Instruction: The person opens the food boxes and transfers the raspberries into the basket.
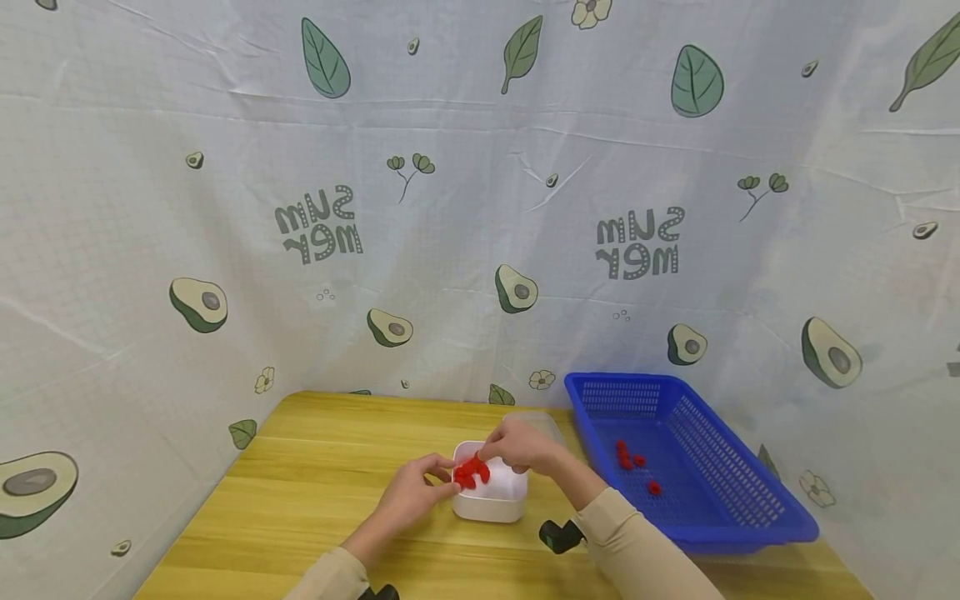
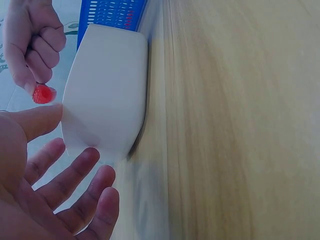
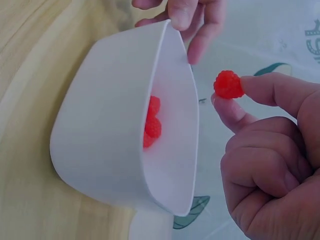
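Observation:
A white plastic box (image 1: 488,509) with rounded corners stands on the table, with several red raspberries (image 3: 153,124) inside it. My right hand (image 1: 525,446) pinches a single raspberry (image 3: 228,84) between thumb and index finger, above the box's open top. The other fingers of that hand are folded into the palm. At the box's left side is my left hand (image 1: 412,493), its fingers spread and relaxed, with the thumb right at the rim. In the left wrist view, the wall of the box hides the raspberries inside.
A blue plastic basket (image 1: 738,475) stands to the right, with several raspberries (image 1: 625,456) on its floor. Behind the box and right hand lies a clear lid-like piece (image 1: 546,423). The wooden table (image 1: 315,467) meets a printed curtain (image 1: 450,250) at the back.

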Demonstrator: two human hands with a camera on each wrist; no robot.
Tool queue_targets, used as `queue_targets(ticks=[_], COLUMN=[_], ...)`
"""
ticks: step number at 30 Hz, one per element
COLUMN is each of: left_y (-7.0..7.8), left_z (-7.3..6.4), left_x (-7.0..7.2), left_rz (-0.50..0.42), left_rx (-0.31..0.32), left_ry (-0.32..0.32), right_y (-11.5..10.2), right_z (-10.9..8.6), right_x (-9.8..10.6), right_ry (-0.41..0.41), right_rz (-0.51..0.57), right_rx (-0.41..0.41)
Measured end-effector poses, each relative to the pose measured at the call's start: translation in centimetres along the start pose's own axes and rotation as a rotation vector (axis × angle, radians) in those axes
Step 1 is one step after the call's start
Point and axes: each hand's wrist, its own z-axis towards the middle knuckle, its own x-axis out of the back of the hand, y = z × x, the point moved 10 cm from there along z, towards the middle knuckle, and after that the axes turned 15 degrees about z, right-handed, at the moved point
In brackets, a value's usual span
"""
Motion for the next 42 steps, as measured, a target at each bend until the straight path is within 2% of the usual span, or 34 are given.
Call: queue_targets(ticks=[6, 15, 21, 30, 42], left_y=[0.1, 0.2, 0.4, 0.1, 0.2], left_z=[0.0, -0.2, -0.3, -0.1, -0.1], left_x=[-0.1, 0.2, 0.2, 0.0, 0.2], left_rz=[-0.001, -0.001, 0.002, 0.003, 0.012], left_rx=[-0.006, -0.015, -0.02, -0.002, -0.001], left_ry=[0.004, 0.013, 0.015, 0.006, 0.003], right_y=[0.2, -0.4, 0.0, 1.1, 3.4], right_z=[-0.5, -1.6, -2.4, -3.6, -5.2], right_x=[1.3, 4.3, 7.1, 11.2, 15.1], right_ry=[0.017, 0.035, 0.083, 0.176, 0.172], right_rz=[0.059, 0.118, 0.16, 0.1, 0.152], right_rx=[-0.046, -0.029, -0.031, -0.039, -0.043])
